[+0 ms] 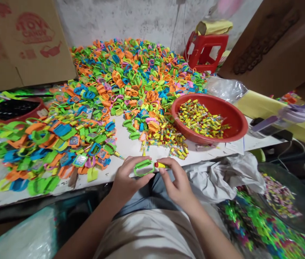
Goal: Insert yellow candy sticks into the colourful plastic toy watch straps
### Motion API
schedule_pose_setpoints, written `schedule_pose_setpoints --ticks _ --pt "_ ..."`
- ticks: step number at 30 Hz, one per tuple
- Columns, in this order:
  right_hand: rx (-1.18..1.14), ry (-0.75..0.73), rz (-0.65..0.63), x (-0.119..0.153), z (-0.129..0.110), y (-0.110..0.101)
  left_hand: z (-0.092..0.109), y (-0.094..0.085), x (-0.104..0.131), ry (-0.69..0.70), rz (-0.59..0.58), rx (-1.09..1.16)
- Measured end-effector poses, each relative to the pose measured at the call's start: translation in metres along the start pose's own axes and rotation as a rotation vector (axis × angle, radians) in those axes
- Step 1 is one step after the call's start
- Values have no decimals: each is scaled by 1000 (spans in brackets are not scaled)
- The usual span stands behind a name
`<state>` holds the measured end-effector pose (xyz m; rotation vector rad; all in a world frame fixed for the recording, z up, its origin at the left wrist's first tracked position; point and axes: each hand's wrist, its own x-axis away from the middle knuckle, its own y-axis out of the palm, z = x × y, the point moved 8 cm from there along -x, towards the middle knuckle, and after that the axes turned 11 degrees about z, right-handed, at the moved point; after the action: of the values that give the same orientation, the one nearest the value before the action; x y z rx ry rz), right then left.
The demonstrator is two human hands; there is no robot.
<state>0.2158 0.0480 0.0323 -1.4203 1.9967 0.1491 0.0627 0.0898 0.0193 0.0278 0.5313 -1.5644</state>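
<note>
Left hand: my left hand (127,180) holds a small green plastic frame-shaped toy piece (143,167), fingers closed around its edges, just over the near edge of the white surface (131,145).
Right hand: my right hand (178,183) pinches a small yellow candy tube with a red end (160,165), fingers narrow on it, its tip touching the green piece's side.
Where it sits: both items are held in the air above my lap, not resting on anything.
Risk: I judge the tube could slip from so light a pinch and drop into the crumpled grey plastic bag (219,176) beside my knee; tilting the green piece could also let the tube miss its slot.
Nearby supply: a red round plastic bowl of yellow candy tubes (239,124) stands to the right, with loose tubes (168,138) spilled just beside it.
Clutter: a large heap of green, orange and blue plastic toy pieces (131,75) covers most of the surface.
In the way: a brown cardboard box (25,39) at far left and a red plastic stool (205,50) behind the heap; neither blocks my hands.
</note>
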Motion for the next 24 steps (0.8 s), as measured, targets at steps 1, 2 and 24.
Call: schedule_pose_setpoints --ticks 1,2,24 --pt "7 -10 12 0 -1 0 3 -1 0 28 7 -21" --pt "11 -25 18 0 -2 0 5 -3 -1 51 14 -40" --pt "458 -341 -366 27 -6 42 -50 11 21 -490 -390 -137"
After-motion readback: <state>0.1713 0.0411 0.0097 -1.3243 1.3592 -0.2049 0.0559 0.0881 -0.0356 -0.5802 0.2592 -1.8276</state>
